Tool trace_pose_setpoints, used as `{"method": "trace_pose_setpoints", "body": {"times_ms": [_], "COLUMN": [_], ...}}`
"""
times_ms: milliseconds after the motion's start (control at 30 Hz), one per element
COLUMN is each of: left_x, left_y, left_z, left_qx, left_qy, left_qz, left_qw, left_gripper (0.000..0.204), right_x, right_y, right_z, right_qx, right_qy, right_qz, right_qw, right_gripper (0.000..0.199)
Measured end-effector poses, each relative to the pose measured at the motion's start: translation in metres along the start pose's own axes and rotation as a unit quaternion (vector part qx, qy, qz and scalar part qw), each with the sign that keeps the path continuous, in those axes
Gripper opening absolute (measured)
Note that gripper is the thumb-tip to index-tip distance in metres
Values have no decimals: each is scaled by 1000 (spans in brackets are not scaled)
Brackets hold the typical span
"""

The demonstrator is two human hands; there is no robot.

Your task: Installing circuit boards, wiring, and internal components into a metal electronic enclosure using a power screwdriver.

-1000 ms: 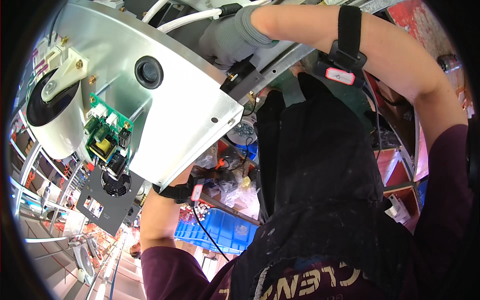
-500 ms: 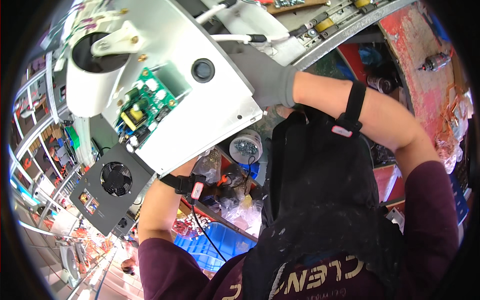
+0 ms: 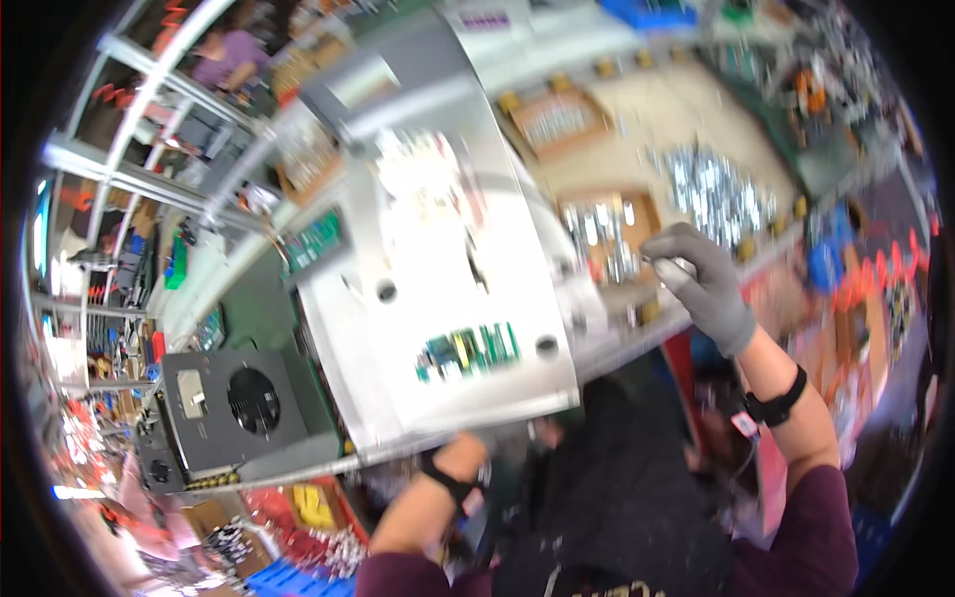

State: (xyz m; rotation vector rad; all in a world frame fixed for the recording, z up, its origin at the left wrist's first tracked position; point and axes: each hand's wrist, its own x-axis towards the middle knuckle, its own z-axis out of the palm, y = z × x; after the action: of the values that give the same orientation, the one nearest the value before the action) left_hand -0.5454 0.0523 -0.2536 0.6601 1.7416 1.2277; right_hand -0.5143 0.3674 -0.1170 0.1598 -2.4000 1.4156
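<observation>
My right hand (image 3: 704, 294), in a grey glove, hovers beside the cardboard boxes of metal parts, thumb and forefinger curled together. A small pale bit shows at the fingertips, too blurred to name. My left hand (image 3: 461, 458) reaches under the near edge of a white metal housing (image 3: 398, 368); its fingers are hidden, and only the wrist area shows. The housing lies on the bench with a green circuit board (image 3: 468, 351) mounted near its front, round black grommets (image 3: 546, 345) in its face, and a glaring white cluster of parts further back.
An open box (image 3: 619, 234) of shiny metal pieces and a loose pile of silvery fasteners (image 3: 711, 199) lie right of the housing. A dark grey panel with a round fan (image 3: 254, 400) stands at left. Blue crates (image 3: 298, 577) sit below. Another person (image 3: 231, 62) is far back left.
My right hand has come out from behind the housing and moved right, over the parts. The view has swung, so the housing appears lower and flatter; my left arm sits further right.
</observation>
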Motion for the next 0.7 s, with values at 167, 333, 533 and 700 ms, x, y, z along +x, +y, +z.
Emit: {"method": "trace_pose_setpoints", "body": {"times_ms": [167,333,533,700], "left_x": [28,55,61,52], "left_y": [15,28,41,30], "left_z": [-4,-19,-20,3], "left_qx": [14,15,21,56], "left_qy": [122,245,324,347], "left_qz": [-17,-60,-112,-125], "left_qw": [992,968,939,928], "left_gripper": [32,32,32,32], "right_x": [199,394,536,548], "right_y": [-9,13,24,2], "right_z": [-55,-26,47,20], "right_qx": [-5,17,305,465], "right_qy": [25,56,32,-79], "right_qz": [-82,-124,-14,-172], "right_qw": [996,991,952,865], "right_gripper": [21,43,49,21]}}
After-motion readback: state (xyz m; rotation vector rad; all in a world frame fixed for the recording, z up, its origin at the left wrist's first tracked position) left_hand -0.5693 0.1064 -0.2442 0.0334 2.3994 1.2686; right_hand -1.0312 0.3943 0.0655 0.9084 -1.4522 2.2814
